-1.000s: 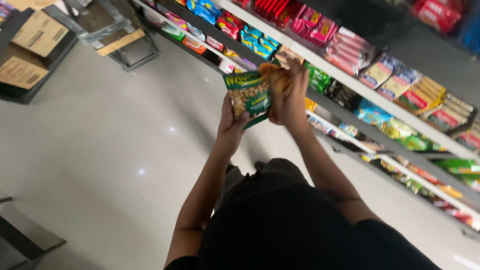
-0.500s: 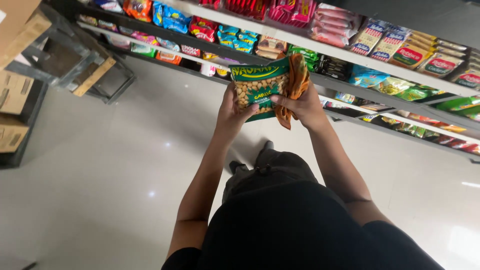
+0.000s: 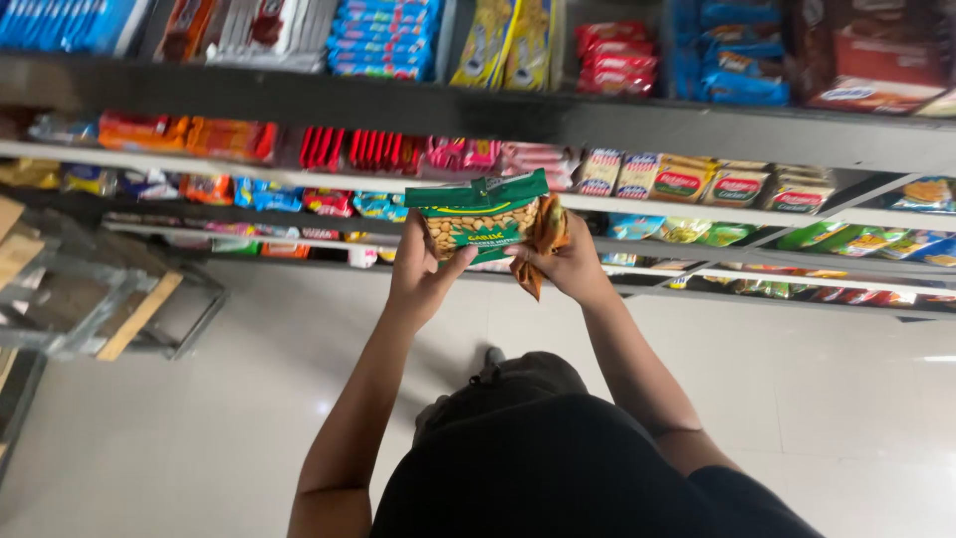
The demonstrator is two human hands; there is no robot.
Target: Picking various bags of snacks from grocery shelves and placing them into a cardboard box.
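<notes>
Shop shelves (image 3: 637,125) of bright snack packets now fill the view, nearer than a moment ago. Left hand (image 3: 423,274) grips a green nut packet (image 3: 480,214) raised toward the shelf edge; right hand (image 3: 568,261) clutches an orange cloth (image 3: 543,244) against it.

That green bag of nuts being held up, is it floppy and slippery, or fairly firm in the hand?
The green bag probably crinkles and bends, since it looks like thin glossy film. Its shine suggests it may be a bit slippery, so the left hand and right hand both grip it. Filled with nuts, it seems to keep its shape rather than droop.
</notes>
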